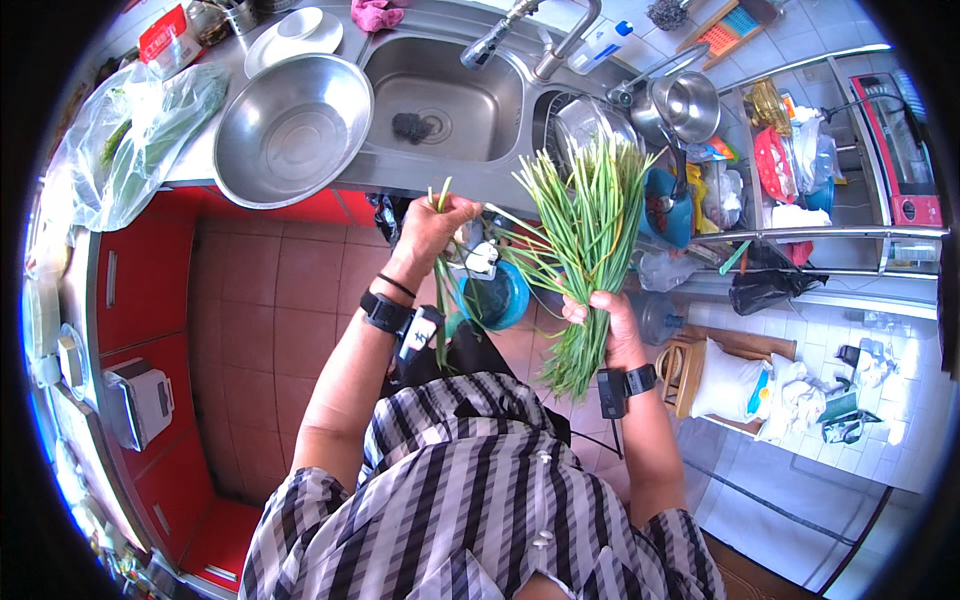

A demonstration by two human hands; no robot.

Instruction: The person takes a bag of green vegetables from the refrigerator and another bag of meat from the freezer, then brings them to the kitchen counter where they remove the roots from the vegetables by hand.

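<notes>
In the head view, my right hand (611, 319) is closed around a large bunch of long green chives (592, 232), its pale stem ends fanned out towards the sink. My left hand, which is on the left side of the view (435, 225), pinches a few loose green stalks (442, 300) that hang down below it. The two hands are apart, both in front of the counter edge. A wide stainless steel bowl (292, 135) rests on the counter, ahead and to the left of my left hand. Some thin stalks stick out of the bunch towards my left hand.
A steel sink (450, 90) holds a dark scourer (411, 127) beneath the faucet (487, 46). A plastic bag of greens (139, 142) lies at left, near white plates (330, 37). Below the hands stands a blue bucket (499, 300). A pot (684, 105) and crowded shelf (817, 232) are at right.
</notes>
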